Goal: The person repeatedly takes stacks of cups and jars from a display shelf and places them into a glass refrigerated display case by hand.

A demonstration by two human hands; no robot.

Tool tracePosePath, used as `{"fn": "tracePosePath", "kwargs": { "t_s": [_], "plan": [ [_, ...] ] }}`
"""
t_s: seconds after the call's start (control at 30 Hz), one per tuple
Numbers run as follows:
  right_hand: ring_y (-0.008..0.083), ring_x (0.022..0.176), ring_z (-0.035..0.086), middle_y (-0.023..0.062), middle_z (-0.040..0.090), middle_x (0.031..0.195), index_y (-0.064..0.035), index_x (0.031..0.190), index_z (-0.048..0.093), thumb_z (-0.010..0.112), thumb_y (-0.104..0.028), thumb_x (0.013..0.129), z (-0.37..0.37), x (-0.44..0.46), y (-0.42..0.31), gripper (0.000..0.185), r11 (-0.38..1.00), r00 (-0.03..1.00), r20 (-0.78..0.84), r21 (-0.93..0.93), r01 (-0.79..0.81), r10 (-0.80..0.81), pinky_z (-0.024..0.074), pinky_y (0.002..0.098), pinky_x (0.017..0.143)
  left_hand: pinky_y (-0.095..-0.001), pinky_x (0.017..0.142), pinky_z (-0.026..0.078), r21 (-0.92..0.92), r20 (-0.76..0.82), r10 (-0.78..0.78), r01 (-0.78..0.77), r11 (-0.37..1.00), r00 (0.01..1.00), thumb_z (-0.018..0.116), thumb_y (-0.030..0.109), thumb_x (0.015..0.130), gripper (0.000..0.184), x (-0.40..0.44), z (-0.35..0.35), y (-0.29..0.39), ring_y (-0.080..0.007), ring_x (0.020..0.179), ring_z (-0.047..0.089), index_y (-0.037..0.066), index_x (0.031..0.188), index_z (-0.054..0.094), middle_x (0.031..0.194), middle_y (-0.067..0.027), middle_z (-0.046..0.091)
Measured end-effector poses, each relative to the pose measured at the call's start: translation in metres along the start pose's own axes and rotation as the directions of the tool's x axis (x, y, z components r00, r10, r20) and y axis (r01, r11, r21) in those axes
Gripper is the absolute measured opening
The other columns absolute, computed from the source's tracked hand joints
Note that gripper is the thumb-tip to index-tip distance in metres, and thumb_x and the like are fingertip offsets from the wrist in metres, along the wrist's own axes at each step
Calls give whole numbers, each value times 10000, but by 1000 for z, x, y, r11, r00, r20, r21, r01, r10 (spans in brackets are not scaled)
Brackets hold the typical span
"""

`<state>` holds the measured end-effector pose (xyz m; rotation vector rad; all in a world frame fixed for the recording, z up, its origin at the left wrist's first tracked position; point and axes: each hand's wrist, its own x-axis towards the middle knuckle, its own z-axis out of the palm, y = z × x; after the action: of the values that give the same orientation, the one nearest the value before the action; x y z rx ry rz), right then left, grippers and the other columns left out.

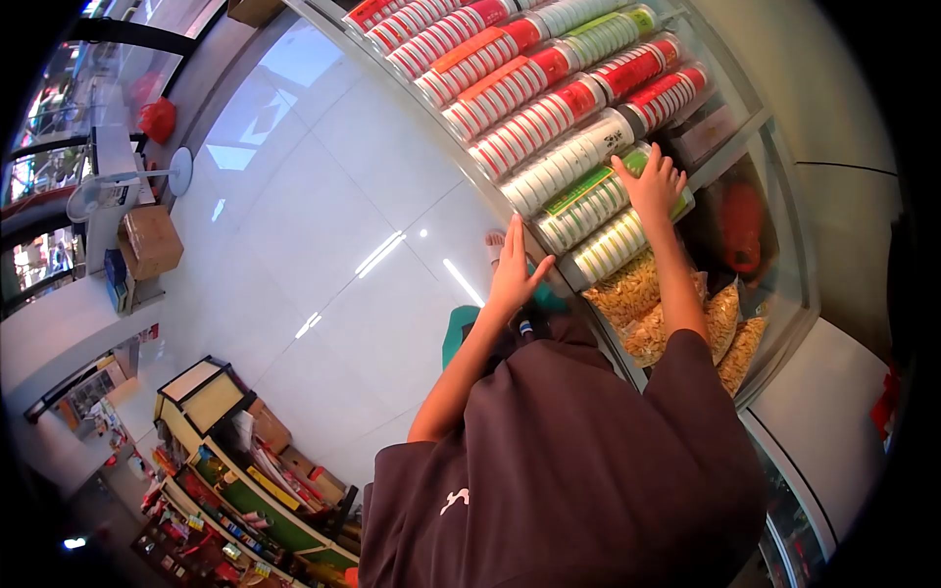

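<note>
Long clear cylinders of stacked round pieces lie in slanted rows in a glass display case. My right hand rests on the upper end of a green-labelled cylinder, thumb and fingers spread across it. Beside it, a yellow-green and white striped cylinder lies under my right wrist. My left hand touches the case's front edge near the cylinders' lower ends, its fingers straight and thumb apart; nothing shows in it. A white cylinder and red-and-white cylinders lie farther along the row.
Clear bags of yellowish snack-like pieces sit by my right forearm. The case has a metal frame, with a red object behind glass. Shelves of goods, a cardboard box and a white fan stand across the tiled floor.
</note>
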<state>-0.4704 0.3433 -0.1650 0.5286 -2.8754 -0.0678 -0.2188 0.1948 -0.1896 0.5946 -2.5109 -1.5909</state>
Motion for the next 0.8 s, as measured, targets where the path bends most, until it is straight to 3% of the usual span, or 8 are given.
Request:
{"fn": "tracePosePath", "kwargs": {
  "t_s": [0.1,0.2,0.23,0.3,0.33,0.57,0.77,0.8],
  "plan": [
    [335,963,539,144,572,946,-58,1225,508,578,-646,757,-5,5,2,755,1000,1000,0,-15,-17,17,394,483,854,-405,1068,294,73,2,-31,31,997,1000,688,366,798,941,6,3,-1,-389,1322,282,-37,1427,114,1435,-244,246],
    [342,959,542,161,584,1029,-73,1220,514,515,-647,803,-4,12,18,709,979,997,-11,189,-78,81,399,468,832,-407,1010,373,130,30,-90,85,988,996,693,459,776,1013,8,6,-6,-404,1287,332,-31,1428,93,1438,-255,205],
    [349,971,537,161,579,1043,-78,1232,509,491,-651,816,0,11,26,708,990,990,-101,114,-89,101,397,476,830,-407,1010,373,135,46,-95,88,987,994,693,459,776,1013,8,7,-6,-404,1287,332,-31,1428,93,1438,-255,205],
    [345,990,529,150,574,1052,-85,1224,516,456,-652,833,-4,6,29,691,965,967,18,56,-255,254,393,492,832,-425,993,390,170,34,-43,36,985,998,702,482,756,1046,11,2,1,-421,1272,344,-36,1424,86,1440,-263,182],
    [345,990,529,150,574,1052,-85,1224,516,456,-652,833,-1,0,28,691,962,963,30,54,-269,267,393,492,832,-425,1036,340,118,39,-83,78,990,996,725,485,725,1088,12,2,5,-432,1300,290,-60,1416,85,1426,-286,199],
    [321,1039,510,133,556,1110,-79,1206,525,413,-606,876,3,-17,9,631,947,942,100,9,-322,319,379,509,866,-414,1014,365,209,44,-88,77,975,995,688,483,764,1031,17,8,5,-422,1300,299,-84,1399,106,1443,-282,170],
    [306,1027,509,115,547,1069,-86,1198,539,415,-598,880,5,-17,11,616,941,941,52,47,-336,334,378,500,878,-416,1039,333,136,93,-147,134,982,985,674,481,778,1026,16,9,7,-424,1318,270,-81,1404,87,1459,-278,131],
    [299,1007,515,111,546,1040,-86,1139,557,418,-603,877,6,-17,10,596,943,945,8,54,-328,328,382,495,865,-417,1045,326,94,112,-150,139,986,982,676,485,775,1046,16,8,6,-424,1328,255,-77,1411,65,1464,-277,117]
  ]
}}
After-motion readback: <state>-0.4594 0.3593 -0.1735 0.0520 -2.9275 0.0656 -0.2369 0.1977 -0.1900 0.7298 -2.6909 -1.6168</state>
